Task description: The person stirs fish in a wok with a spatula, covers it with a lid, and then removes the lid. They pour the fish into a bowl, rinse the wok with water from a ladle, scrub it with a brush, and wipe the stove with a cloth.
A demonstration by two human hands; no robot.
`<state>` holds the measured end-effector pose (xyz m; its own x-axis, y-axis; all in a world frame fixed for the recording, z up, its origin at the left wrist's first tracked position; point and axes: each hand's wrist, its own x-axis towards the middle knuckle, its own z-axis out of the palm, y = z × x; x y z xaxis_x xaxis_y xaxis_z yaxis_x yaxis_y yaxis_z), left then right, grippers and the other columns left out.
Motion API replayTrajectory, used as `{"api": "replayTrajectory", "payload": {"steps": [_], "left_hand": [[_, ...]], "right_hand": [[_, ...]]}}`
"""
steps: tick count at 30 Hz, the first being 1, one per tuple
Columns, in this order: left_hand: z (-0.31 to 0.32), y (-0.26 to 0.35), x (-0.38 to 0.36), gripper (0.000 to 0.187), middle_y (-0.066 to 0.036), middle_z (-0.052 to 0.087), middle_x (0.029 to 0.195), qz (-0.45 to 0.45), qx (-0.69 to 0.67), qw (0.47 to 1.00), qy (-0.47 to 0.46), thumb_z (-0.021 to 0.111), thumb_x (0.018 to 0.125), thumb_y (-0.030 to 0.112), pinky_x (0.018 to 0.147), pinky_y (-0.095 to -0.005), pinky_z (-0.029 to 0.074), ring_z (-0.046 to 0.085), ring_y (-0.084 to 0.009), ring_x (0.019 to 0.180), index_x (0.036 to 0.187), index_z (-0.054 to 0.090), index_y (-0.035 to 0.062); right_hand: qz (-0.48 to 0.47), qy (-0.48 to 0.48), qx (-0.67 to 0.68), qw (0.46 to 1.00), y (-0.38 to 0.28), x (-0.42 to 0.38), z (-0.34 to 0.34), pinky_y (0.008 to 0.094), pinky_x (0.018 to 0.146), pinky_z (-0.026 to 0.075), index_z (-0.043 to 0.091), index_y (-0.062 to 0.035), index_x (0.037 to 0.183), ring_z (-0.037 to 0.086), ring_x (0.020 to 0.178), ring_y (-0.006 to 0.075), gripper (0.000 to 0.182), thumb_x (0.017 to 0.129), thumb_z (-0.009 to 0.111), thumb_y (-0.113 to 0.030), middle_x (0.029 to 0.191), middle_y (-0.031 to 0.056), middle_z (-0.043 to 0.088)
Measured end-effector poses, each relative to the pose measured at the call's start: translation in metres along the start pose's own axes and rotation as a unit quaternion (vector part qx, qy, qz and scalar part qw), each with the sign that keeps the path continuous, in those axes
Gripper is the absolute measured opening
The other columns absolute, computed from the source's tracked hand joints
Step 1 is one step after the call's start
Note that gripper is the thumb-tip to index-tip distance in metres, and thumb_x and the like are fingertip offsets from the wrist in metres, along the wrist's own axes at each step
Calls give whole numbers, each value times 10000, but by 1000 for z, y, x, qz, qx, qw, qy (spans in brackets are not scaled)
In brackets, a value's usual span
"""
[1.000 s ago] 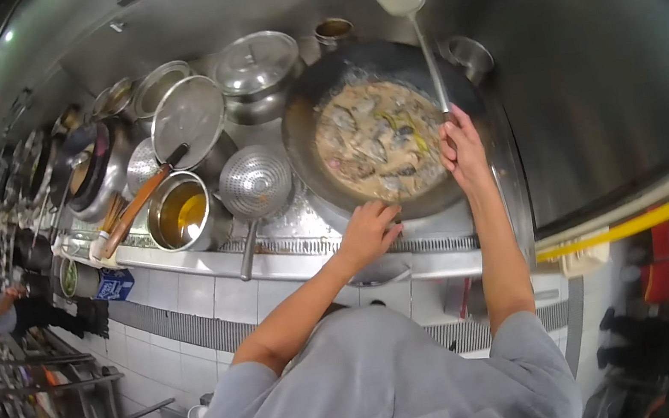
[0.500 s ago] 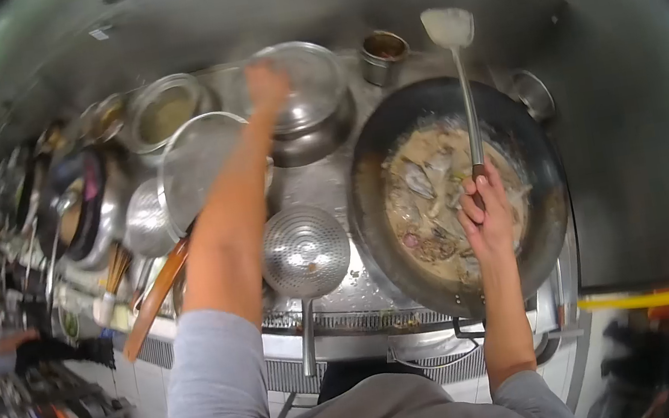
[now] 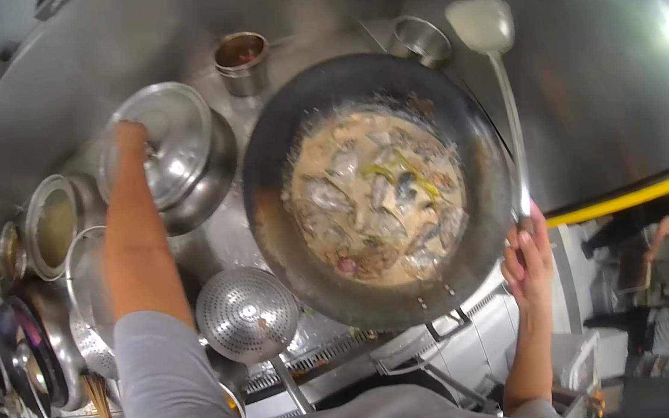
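My left hand is closed at the middle of a round metal lid, by its knob. The lid lies over a wide steel pot left of the wok. My right hand is wrapped round the handle of a wok spatula, holding it upright beyond the wok's right rim. Its whitish blade points away from me. In the large dark wok, pieces of fish or meat and green strips sit in a creamy broth.
A perforated skimmer lies just left of the wok's front. Behind stand a steel cup with reddish contents and another metal container. More pots line the left side. Beyond the yellow edge, people are at the right.
The view has swung right, so the wok and pots appear farther left. The spatula has gone from above the wok to outside its right rim. My left hand stays at the lid.
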<state>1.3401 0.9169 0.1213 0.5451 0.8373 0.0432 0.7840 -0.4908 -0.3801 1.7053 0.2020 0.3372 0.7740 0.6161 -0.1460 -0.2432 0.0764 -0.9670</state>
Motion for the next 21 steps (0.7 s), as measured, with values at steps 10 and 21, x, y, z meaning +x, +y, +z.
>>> {"api": "replayTrajectory", "payload": {"steps": [10, 21], "left_hand": [[-38, -60, 10, 200, -153, 731, 896, 2, 46, 997, -63, 756, 729, 288, 733, -426, 565, 717, -316, 825, 782, 760, 94], [-176, -30, -75, 477, -95, 524, 537, -292, -550, 779, 73, 677, 859, 436, 433, -399, 396, 499, -251, 432, 753, 666, -29]], "right_hand": [[-25, 40, 11, 999, 1, -15, -52, 153, 372, 306, 334, -124, 1495, 347, 472, 13, 523, 1006, 518, -120, 900, 25, 476], [-22, -25, 85, 996, -9, 6, -108, 183, 417, 292, 291, -102, 1510, 386, 497, 42, 617, 964, 574, -139, 860, 31, 532]]}}
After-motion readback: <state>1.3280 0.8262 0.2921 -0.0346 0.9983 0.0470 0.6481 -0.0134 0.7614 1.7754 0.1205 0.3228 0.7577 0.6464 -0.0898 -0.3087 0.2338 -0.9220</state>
